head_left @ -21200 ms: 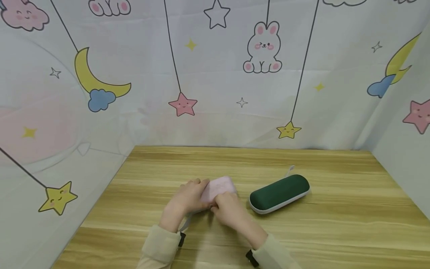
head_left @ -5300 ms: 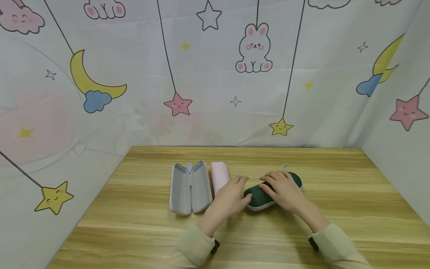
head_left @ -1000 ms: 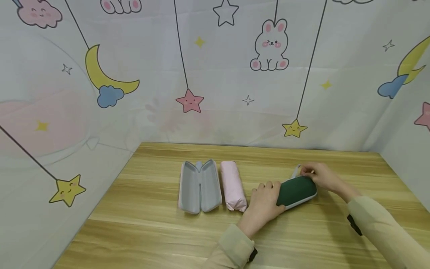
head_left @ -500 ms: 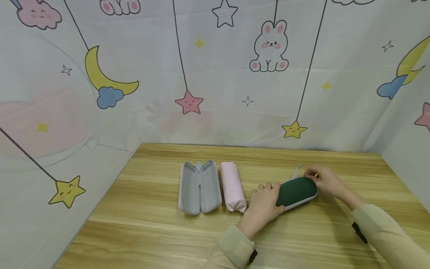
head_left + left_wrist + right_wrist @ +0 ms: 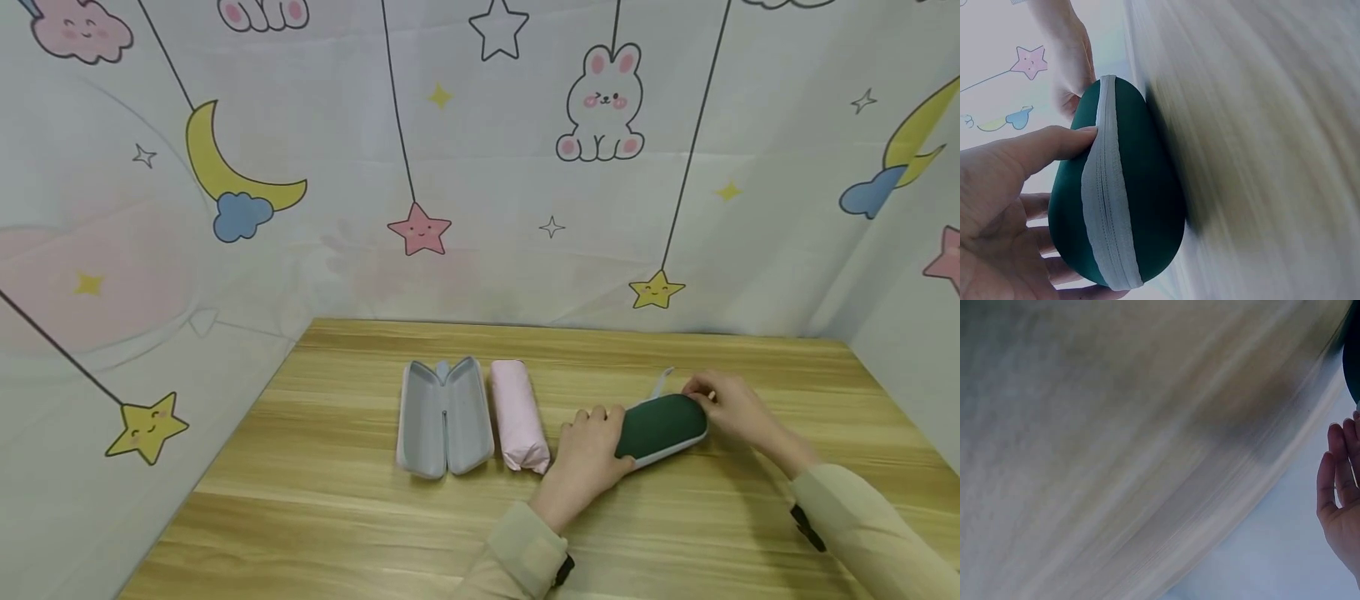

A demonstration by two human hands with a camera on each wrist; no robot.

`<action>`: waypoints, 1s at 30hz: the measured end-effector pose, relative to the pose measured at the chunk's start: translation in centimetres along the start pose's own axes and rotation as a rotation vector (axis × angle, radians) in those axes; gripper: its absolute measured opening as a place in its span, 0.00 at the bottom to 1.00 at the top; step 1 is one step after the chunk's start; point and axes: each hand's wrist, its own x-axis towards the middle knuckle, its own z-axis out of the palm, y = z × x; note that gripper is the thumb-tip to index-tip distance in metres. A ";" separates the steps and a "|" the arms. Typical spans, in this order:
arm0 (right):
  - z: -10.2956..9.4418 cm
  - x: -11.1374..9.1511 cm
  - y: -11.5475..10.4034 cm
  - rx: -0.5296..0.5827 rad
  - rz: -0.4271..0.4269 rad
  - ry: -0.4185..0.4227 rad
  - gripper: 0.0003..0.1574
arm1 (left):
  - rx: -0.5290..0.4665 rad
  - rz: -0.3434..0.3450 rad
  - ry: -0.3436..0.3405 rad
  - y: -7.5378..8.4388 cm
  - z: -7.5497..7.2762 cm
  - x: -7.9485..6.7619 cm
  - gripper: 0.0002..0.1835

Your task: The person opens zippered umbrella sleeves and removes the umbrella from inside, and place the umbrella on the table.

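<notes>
A green zippered case (image 5: 662, 425) with a pale grey zipper band lies slanted on the wooden table, right of centre. My left hand (image 5: 587, 454) grips its near-left end; in the left wrist view the thumb presses by the zipper (image 5: 1107, 200), with fingers around the far side. At the case's right end, my right hand (image 5: 731, 408) has thumb and fingers pinched together at the zipper seam; the pull itself is hidden by the fingertips. A pale strap loop (image 5: 662, 383) sticks up behind the case. The right wrist view shows the right hand (image 5: 1342, 487) only at its edge.
Left of the left hand lies a pink cylindrical roll (image 5: 517, 417) with a wrinkled near end. Beside it stands an open case (image 5: 444, 421) with grey lining, spread in two halves. A patterned curtain (image 5: 480, 167) borders the wooden table (image 5: 375, 533) at the back and sides.
Over the last second my right hand has slid slightly right along the seam, around the case's end. The left hand has stayed put. Earlier, the left-hand case was opened and the pink roll laid beside it.
</notes>
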 end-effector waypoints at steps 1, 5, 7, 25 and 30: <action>0.0 -0.1 0.0 -0.009 0.005 0.003 0.13 | -0.002 0.000 -0.001 0.0 0.0 0.0 0.28; -0.1 -0.4 -0.2 -0.040 0.035 0.012 0.11 | -0.006 -0.003 -0.006 0.0 0.0 0.1 0.28; -0.2 -0.5 -0.4 -0.047 0.051 0.014 0.09 | -0.007 -0.004 -0.009 0.0 0.0 0.1 0.28; -0.3 -2.5 -0.5 -0.065 0.115 0.058 0.06 | -0.012 -0.011 0.002 0.1 -0.2 0.1 0.26; -0.7 -3.0 -1.1 -0.068 0.165 0.028 0.02 | -0.023 -0.010 0.002 0.1 -0.2 0.0 0.26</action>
